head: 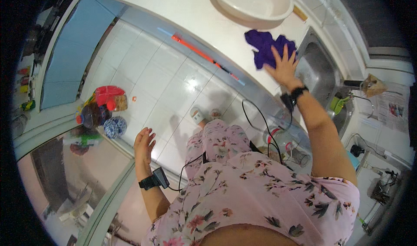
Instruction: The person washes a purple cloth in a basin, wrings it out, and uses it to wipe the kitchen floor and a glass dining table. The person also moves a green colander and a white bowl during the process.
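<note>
My right hand (284,71) lies with its fingers spread on a crumpled dark purple cloth (262,46), palm down and not closed around it. The cloth rests on the white countertop (182,8), close to the rim of the steel sink (317,62). Off to the left, my left hand (143,145) is held out over the tiled floor with nothing in it, its fingers slightly bent. Both wrists wear black bands with small cabled devices.
A white basin (254,2) stands on the counter beyond the cloth. Large bottles (94,115) and a blue-and-white round pot (115,127) sit on the floor at left. An orange-red strip (195,49) runs along the cabinet front. Clear plastic containers (282,140) stand near my legs, by loose black cables (255,111).
</note>
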A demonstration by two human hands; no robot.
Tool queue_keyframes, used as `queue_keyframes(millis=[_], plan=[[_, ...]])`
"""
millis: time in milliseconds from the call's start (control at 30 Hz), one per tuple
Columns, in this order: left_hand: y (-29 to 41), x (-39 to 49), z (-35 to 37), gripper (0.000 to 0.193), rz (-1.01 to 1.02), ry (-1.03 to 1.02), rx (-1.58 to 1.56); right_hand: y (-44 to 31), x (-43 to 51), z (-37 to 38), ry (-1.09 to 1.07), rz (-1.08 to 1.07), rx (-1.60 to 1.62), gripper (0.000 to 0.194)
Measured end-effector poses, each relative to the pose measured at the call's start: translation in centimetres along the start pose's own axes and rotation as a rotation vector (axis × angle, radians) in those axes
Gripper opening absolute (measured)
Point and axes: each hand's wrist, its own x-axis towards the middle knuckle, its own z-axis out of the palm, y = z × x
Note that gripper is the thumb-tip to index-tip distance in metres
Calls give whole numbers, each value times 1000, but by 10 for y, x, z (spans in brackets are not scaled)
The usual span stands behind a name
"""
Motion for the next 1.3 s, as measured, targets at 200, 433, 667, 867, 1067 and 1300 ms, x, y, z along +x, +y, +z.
queue_keyframes(millis=[200,433,667,867,1067,1300], plan=[[3,-11,-11,48,69,43,37,31,124,20,113,56,8,67],[-15,3,-24,49,46,129,-73,-30,-65,30,315,-292,69,57],[-46,62,-41,44,-17,60,-114,-165,-147,49,-55,-525,511,59],[-84,157,-97,39,-37,260,-75,-283,-80,227,-350,-294,763,54],[-136,310,-93,34,-17,116,186,-315,-32,400,-217,-136,688,50],[-169,564,-87,54,591,122,678,-342,13,557,-393,-98,269,80]])
